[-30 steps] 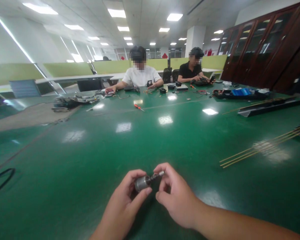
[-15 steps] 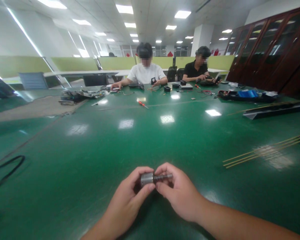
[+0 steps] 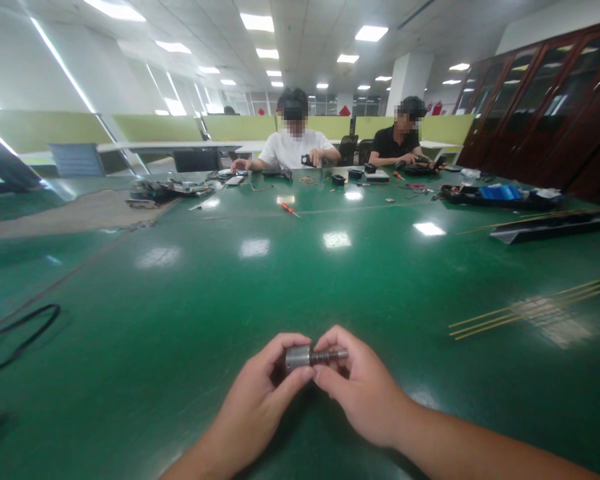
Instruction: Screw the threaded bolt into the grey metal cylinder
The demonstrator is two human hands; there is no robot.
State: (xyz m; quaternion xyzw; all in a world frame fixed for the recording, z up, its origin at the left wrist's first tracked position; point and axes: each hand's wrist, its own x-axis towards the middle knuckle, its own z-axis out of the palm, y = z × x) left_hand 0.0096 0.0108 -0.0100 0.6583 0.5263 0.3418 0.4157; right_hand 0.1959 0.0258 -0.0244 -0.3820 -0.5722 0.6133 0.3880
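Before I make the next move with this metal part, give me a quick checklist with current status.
1. Left hand gripping the metal cylinder: ok, thumb and fingers hold it.
2. Right hand on the ribbed shaft: ok, its fingers are around it.
3. Shaft firmly fixed in the cylinder: cannot tell; fixing isn't visible.
4. Screwdriver beside the hands: not ok; it lies far across the table, toward the person in white.
5. Thin rods apart from the hands: ok, they lie off to the right.
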